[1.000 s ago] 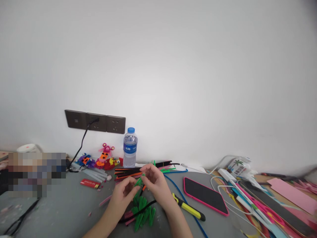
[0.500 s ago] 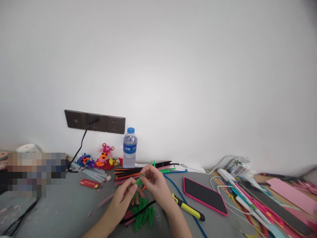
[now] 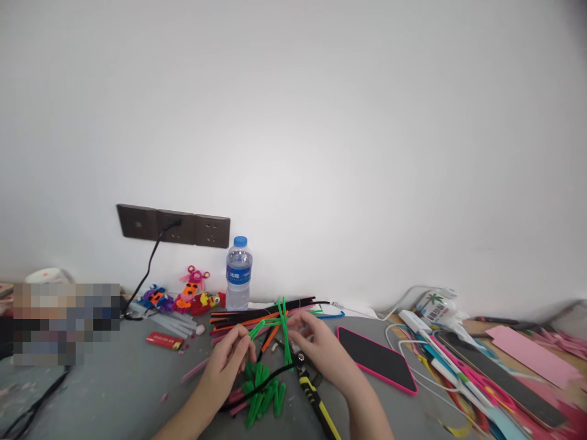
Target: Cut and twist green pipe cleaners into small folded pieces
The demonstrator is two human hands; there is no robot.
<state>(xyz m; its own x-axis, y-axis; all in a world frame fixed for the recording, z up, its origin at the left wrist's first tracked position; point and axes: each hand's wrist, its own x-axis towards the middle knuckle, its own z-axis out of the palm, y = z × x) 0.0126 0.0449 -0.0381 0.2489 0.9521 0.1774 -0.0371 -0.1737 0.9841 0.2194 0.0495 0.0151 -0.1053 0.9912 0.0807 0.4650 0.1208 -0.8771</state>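
Green pipe cleaners (image 3: pixel 257 329) reached, bent, from the fingers of the left hand (image 3: pixel 224 360) over a grey worktop (image 3: pixel 128 391) as I followed the work remotely through the head camera. The left fingers were narrowed on the near end of the bent length, which ran up and across toward a sheaf of straighter green stems (image 3: pixel 285 330) between the two hands. At the right hand (image 3: pixel 323 348), thumb and forefinger curved just beside that sheaf; from my distant seat, I could not tell whether they gripped it. Below lay a cluster of folded green pieces (image 3: pixel 258 402), crossed by a black cable (image 3: pixel 262 386), with black-and-yellow pliers (image 3: pixel 316 404) nearby on the right. I judged the step in hand to be parting and bending single stems, the left length being partly shaped. To my reading, the next move called for a sure right-hand pinch on one stem and a steady left hold, both clear of the cable and of the orange stems (image 3: pixel 270 342) lying between the hands.
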